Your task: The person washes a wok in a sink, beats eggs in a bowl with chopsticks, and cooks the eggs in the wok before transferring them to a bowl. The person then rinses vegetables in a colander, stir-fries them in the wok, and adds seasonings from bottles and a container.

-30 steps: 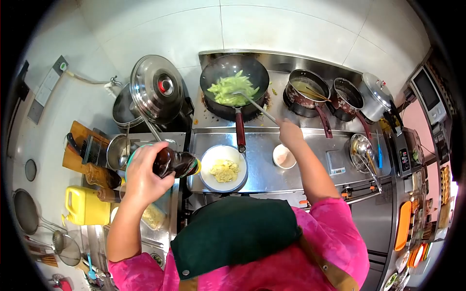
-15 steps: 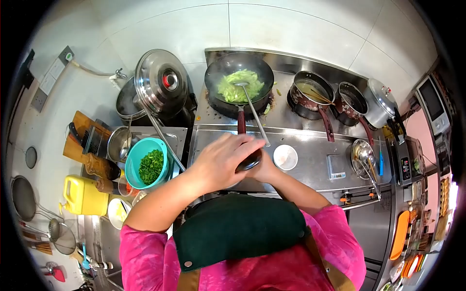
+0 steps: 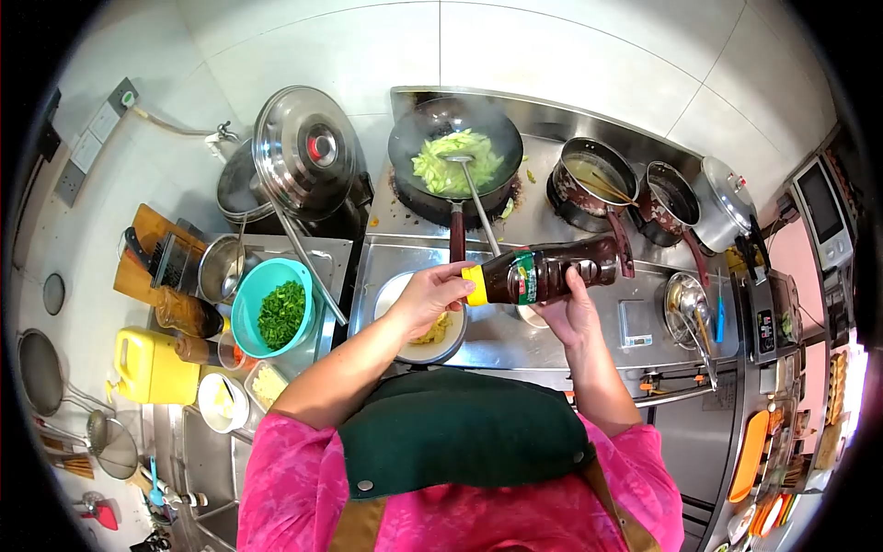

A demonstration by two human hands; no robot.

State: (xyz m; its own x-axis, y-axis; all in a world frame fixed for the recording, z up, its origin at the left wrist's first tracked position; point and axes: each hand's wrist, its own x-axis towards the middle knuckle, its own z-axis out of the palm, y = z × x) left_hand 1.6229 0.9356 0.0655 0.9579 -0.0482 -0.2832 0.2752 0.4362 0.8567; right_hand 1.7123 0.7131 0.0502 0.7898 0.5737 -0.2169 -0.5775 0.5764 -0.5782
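A dark brown bottle with a yellow cap lies nearly level in front of the stove. My left hand pinches its yellow cap. Around the body, near the base end, is my right hand. Behind them a black wok holds steaming pale green vegetable slices, with a metal ladle resting in it. Below the bottle, a white bowl with yellow pieces is partly hidden by my left hand. A small white bowl is mostly covered by the bottle and my right hand.
Two saucepans and a pressure cooker stand at the right. At the left are a large lidded pot, a teal colander of chopped greens, a yellow jug and a metal bowl. A scale lies on the counter.
My right hand has let go of the ladle, which now rests in the wok. The bottle has moved right, from my left hand alone into both hands.
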